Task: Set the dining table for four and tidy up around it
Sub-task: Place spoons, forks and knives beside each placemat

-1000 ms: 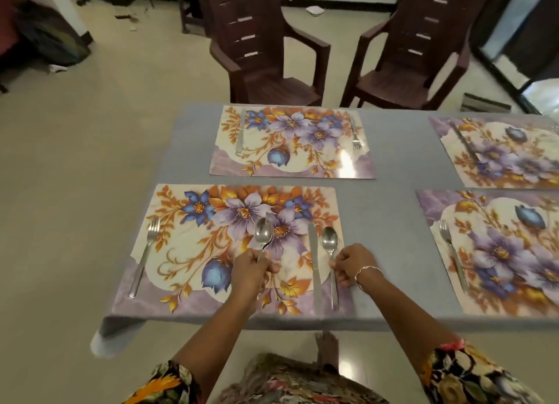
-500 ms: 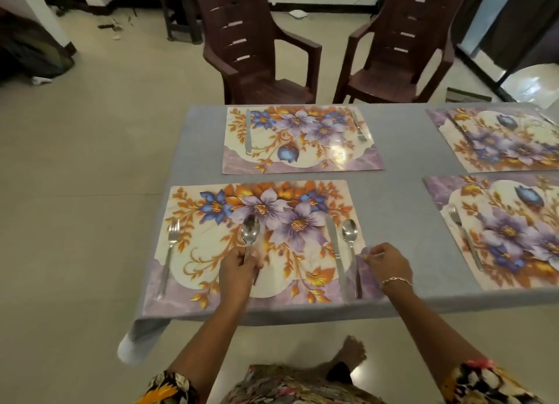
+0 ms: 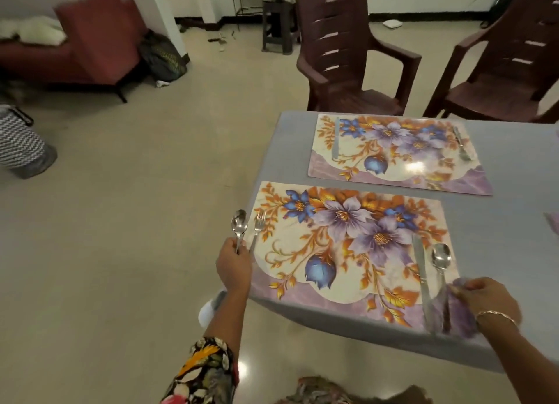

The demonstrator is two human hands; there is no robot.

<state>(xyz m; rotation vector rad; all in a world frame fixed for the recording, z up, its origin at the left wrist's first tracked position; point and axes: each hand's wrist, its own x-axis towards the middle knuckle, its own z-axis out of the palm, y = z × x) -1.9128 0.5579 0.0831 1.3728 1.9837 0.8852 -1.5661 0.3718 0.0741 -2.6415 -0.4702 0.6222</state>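
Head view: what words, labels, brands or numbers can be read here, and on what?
No readable text anywhere in this view.
Near placemat and far placemat: flower print only, no words.
Held spoon, fork, knife: any stamp is too small to tell.
Chairs: no label shows.

grey tablecloth (image 3: pixel 499 222), floral placemat (image 3: pixel 348 243), maroon chair (image 3: pixel 348 61)

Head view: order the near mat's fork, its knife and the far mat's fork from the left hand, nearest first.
1. Near fork, right beside the left hand.
2. Near knife, over to the right.
3. Far fork, back right.
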